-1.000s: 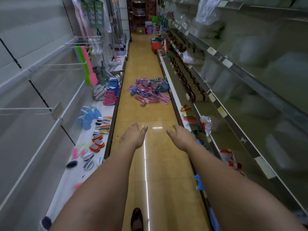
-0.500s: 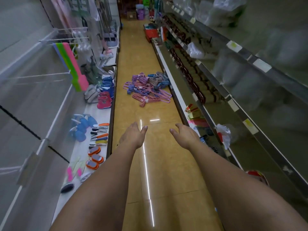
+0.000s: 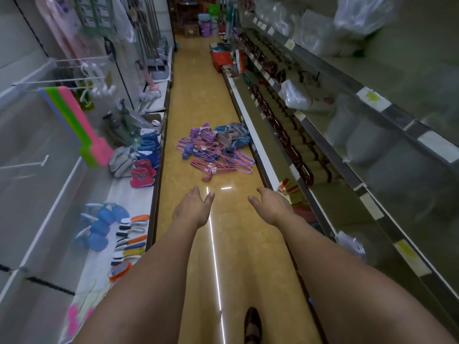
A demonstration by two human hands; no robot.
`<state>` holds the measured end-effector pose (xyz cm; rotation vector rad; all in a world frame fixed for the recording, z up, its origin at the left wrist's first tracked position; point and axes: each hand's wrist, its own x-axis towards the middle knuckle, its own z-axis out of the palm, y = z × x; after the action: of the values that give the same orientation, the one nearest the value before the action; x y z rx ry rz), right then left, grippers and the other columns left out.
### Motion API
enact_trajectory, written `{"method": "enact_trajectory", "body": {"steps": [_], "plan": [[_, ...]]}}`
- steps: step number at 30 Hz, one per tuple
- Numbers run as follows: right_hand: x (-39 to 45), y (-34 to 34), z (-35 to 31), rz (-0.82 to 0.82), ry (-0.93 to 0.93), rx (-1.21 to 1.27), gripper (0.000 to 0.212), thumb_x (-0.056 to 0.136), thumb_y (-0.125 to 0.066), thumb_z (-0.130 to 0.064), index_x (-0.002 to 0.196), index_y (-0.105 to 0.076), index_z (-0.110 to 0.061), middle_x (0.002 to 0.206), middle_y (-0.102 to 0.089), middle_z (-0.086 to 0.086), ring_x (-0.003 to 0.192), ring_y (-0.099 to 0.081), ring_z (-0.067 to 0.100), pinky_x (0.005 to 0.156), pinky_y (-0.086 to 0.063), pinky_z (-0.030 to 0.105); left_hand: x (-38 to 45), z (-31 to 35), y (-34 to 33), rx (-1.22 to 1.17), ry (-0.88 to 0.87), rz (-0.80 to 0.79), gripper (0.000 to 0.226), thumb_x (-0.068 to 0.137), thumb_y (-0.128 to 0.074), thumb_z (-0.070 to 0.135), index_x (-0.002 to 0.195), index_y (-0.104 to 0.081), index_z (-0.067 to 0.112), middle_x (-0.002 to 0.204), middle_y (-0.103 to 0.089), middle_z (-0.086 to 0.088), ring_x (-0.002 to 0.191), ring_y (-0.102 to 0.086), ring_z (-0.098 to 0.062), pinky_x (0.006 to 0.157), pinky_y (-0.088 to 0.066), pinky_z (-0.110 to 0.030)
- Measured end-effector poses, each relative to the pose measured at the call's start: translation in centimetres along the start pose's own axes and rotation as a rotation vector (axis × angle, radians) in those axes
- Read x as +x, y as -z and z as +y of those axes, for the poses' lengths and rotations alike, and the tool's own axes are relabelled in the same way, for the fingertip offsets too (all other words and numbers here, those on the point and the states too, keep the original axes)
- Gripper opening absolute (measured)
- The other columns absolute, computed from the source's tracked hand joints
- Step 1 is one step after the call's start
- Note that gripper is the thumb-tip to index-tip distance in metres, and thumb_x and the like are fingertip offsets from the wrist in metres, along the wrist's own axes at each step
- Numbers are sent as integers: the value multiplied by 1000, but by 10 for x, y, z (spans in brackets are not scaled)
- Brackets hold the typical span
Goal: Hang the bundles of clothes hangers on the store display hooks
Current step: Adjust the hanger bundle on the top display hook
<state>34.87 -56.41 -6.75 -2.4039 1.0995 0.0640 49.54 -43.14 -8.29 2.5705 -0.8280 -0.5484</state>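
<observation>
A heap of hanger bundles (image 3: 218,150) in pink, purple, blue and grey lies on the tan aisle floor ahead. My left hand (image 3: 192,209) and my right hand (image 3: 272,206) are stretched forward side by side above the floor, short of the heap, fingers relaxed and holding nothing. White wire display hooks (image 3: 62,81) stick out of the left wall panel; another bare hook (image 3: 24,165) juts out lower down.
A low white shelf (image 3: 124,194) on the left carries small boots, brushes and blue scrubbers. Flat pink and green plastic items (image 3: 82,125) hang from a hook. Metal shelving (image 3: 347,135) with bagged goods lines the right side. My shoe (image 3: 252,326) shows on the floor.
The view has advanced down the aisle, so the hanger heap is closer and larger. Both hands stay stretched forward and empty. A shoe has come back into view below.
</observation>
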Motion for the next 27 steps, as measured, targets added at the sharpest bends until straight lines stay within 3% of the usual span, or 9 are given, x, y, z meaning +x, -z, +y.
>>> {"method": "enact_trajectory", "body": {"steps": [7, 15, 27], "plan": [[123, 58, 17, 20, 44, -54, 53, 100, -37, -44, 140, -41, -10, 139, -50, 11, 124, -49, 28, 95, -42, 39, 111, 62, 3, -7, 41, 9, 65, 99, -29, 52, 149, -24, 12, 152, -35, -9, 138, -34, -27, 106, -35, -43], [235, 79, 21, -12, 60, -28, 54, 100, -38, -43, 143, -38, -12, 141, -49, 11, 127, -47, 28, 97, -41, 37, 223, 95, 10, -13, 55, 29, 65, 98, -30, 55, 148, -27, 12, 149, -38, -11, 136, -37, -27, 106, -34, -41], [442, 104, -34, 11, 22, -8, 41, 99, -40, -42, 123, -52, -11, 120, -59, 11, 105, -57, 28, 75, -43, 33, 446, 96, 51, -5, 4, 20, 65, 98, -31, 54, 147, -28, 12, 151, -35, -9, 136, -37, -27, 107, -36, -45]]}}
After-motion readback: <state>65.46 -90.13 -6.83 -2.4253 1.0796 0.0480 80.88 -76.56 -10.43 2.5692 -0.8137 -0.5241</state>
